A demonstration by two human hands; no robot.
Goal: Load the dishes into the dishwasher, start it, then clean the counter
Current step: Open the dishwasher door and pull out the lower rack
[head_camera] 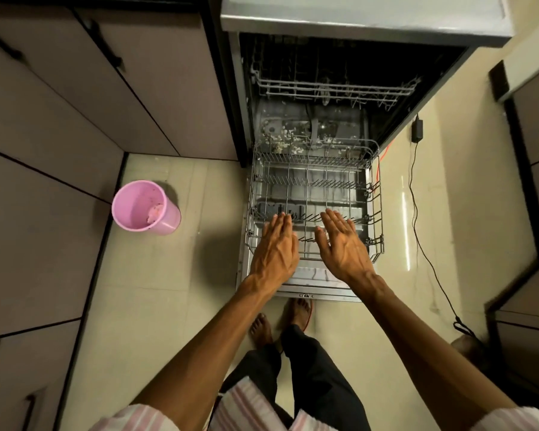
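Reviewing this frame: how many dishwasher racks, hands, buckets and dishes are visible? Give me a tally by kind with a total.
Dishwasher racks: 2, the lower rack pulled out and the upper rack inside
Hands: 2, left hand and right hand, both open above the lower rack
Buckets: 1, the pink bucket on the floor
Dishes: 0 in view
Total: 5

The dishwasher [349, 88] is set between cabinets [75, 119] on the left and further cabinets [535, 126] on the right. Its door [321, 284] is lowered onto the floor side, and the lower rack [311, 194] is drawn out over it. The upper rack [333, 88] is seen behind and above, inside the machine. The left hand [274, 247] and right hand [343, 244] are held side by side above the near part of the lower rack. A bucket [145, 208] stands on the floor [168, 306] to the left of the rack, beside the cabinets. A cable [417, 213] lies on the floor to the right.
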